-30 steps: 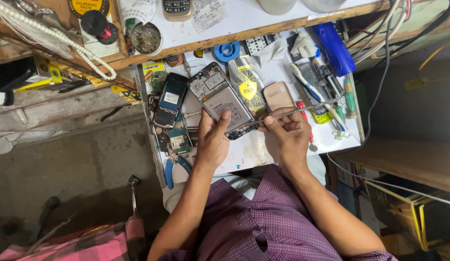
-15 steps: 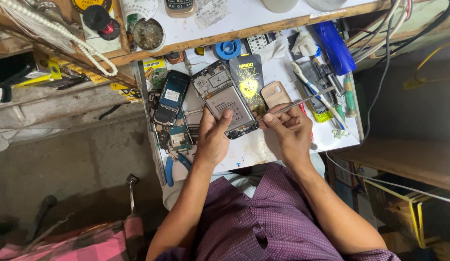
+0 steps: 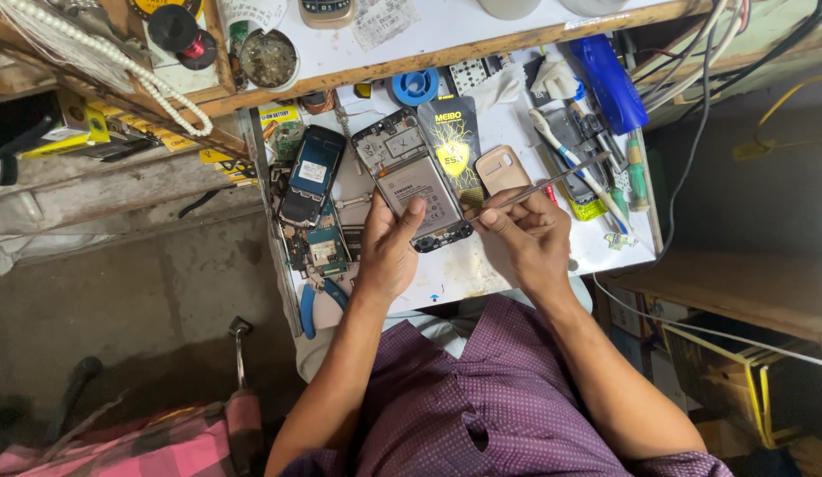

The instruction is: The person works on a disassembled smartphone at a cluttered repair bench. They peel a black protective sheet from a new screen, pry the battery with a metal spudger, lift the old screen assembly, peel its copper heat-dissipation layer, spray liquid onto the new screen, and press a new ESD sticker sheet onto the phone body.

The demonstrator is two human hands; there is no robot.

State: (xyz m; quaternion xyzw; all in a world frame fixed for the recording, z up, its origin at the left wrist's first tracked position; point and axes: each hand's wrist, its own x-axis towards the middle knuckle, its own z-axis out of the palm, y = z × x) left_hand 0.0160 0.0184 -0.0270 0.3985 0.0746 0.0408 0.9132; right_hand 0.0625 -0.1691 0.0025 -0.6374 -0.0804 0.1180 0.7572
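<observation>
White counter (image 3: 517, 261) cluttered with tools and parts. Opened phone (image 3: 413, 191) with exposed battery gripped by left hand (image 3: 389, 252), thumb pressed on battery, held over counter centre. Thin metal tweezers (image 3: 539, 185) pinched by right hand (image 3: 530, 238), just right of phone.

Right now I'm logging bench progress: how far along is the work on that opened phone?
Done: the opened phone has its back off, battery and boards exposed. In hand: the left hand steadies it, thumb on the battery, while the right hand holds thin metal tweezers near its edge. Left: it is unclosed; a tan cover lies beside it.
</observation>
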